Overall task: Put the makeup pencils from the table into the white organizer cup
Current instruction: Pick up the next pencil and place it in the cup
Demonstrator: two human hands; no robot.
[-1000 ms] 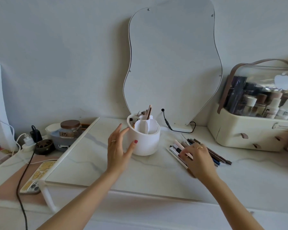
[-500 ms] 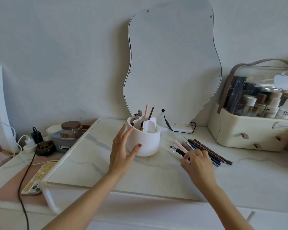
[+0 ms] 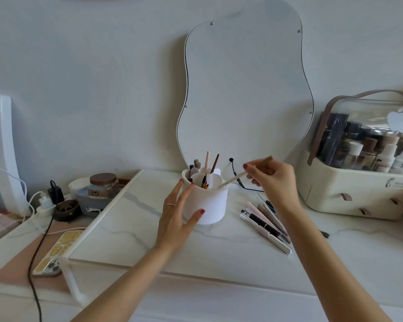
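Makeup pencils [image 3: 266, 225] lie in a loose fan on the marble-patterned tabletop [image 3: 130, 228], just right of the white organizer cup [image 3: 206, 202], as a person works through the sorting job. At far left, off the raised slab, a phone [image 3: 56, 252] in a yellow patterned case rests on a pink mat beside a black cable [image 3: 39, 247], with a brown-lidded jar [image 3: 102, 185] behind. The left hand [image 3: 176, 219] sits open against the cup's left wall, fingers spread along the rim and thumb on its front, gripping nothing; it likely steadies the light cup so it does not tip or slide. The cup already holds several pencils and brushes standing upright in its divided compartments. The right hand [image 3: 273, 180] is closed in a pinch grip on a pale pencil [image 3: 236, 178], held tilted with its lower tip just over the cup's right rim, apparently angled to slide into the right-hand compartment. Behind stands a wavy-edged mirror [image 3: 244, 89] against the wall. At far right, a cream cosmetics case [image 3: 358, 194] with a clear lid stores bottles, well apart from the work. Most of the pile appears yet to be moved.
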